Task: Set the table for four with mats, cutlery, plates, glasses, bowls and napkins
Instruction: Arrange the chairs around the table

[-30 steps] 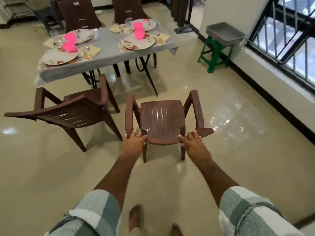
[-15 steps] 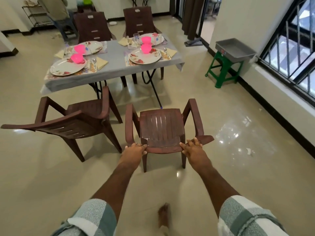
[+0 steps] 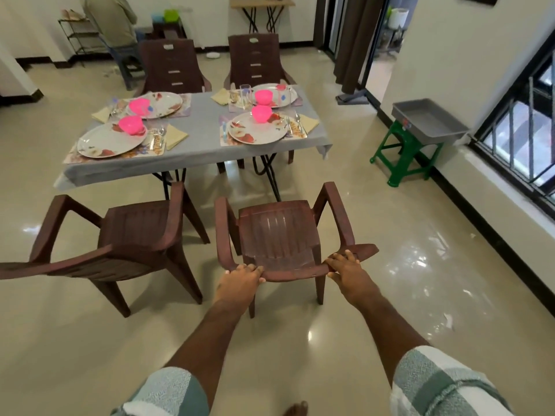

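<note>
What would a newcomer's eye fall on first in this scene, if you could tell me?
Probably the four bright pink bowls, one on each floral plate across the grey-clothed table at the far centre. Next, in the foreground, the left hand and right hand grip the top of a brown plastic chair that faces the table, with a second chair beside it on the left.

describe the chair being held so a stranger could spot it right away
Start at the grey-clothed table and come toward the camera: two brown chairs stand on its near side. It is the right-hand chair, facing the table, left hand and right hand gripping its backrest; the other near chair is untouched.
</note>
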Demonstrator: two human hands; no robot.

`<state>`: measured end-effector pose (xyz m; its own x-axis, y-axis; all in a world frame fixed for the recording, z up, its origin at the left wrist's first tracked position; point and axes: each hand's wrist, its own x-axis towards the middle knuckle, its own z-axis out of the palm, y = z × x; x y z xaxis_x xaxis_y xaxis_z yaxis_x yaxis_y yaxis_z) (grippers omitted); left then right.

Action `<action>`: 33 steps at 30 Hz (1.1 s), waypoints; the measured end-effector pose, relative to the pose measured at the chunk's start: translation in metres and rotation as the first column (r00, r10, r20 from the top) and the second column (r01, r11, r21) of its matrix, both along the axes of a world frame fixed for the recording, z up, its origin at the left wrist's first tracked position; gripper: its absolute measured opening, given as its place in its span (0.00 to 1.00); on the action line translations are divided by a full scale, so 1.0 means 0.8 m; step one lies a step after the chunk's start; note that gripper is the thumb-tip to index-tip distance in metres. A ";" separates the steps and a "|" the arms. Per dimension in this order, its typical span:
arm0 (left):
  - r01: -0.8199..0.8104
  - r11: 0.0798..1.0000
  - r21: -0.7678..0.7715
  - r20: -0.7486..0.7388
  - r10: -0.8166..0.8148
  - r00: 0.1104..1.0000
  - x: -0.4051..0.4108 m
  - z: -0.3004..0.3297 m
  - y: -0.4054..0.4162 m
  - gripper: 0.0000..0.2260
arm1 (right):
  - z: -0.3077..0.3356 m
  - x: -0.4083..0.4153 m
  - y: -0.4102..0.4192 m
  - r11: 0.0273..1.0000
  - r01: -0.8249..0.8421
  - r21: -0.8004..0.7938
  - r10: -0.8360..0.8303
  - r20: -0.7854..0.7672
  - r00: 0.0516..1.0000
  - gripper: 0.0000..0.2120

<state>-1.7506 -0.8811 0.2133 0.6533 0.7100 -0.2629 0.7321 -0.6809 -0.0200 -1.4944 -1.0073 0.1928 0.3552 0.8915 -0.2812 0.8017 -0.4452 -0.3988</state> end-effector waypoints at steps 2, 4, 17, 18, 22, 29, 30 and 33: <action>-0.004 1.000 -0.012 -0.008 0.004 1.000 0.016 0.000 0.024 0.20 | 0.002 0.019 0.027 1.000 -0.001 0.005 0.001 -0.011 1.000 0.21; -0.013 1.000 -0.027 -0.006 0.013 1.000 0.026 -0.003 0.047 0.20 | -0.001 0.030 0.049 1.000 -0.020 0.009 0.020 -0.023 1.000 0.20; -0.135 0.985 -0.105 0.008 0.137 0.991 0.051 -0.029 0.140 0.18 | -0.005 0.062 0.127 0.998 -0.062 0.032 0.063 -0.042 0.997 0.20; -0.139 0.985 -0.102 0.014 0.141 0.990 0.052 -0.035 0.143 0.18 | -0.007 0.063 0.128 0.997 -0.073 0.037 0.074 -0.031 0.997 0.20; -0.156 0.981 -0.118 0.022 0.160 0.987 0.069 -0.035 0.139 0.19 | -0.003 0.083 0.133 0.997 -0.072 0.009 0.072 -0.037 0.997 0.21; -0.178 0.975 -0.135 0.033 0.184 0.982 0.078 -0.034 0.127 0.20 | -0.007 0.089 0.131 0.997 -0.066 0.028 0.067 -0.025 0.997 0.21; -0.175 0.975 -0.134 0.034 0.181 0.983 0.078 -0.037 0.128 0.20 | -0.008 0.090 0.130 0.997 -0.069 0.030 0.069 -0.017 0.997 0.21; -0.178 0.971 -0.157 0.013 0.183 0.983 0.084 -0.029 0.125 0.20 | -0.005 0.090 0.129 0.997 -0.077 0.013 0.077 -0.018 0.997 0.22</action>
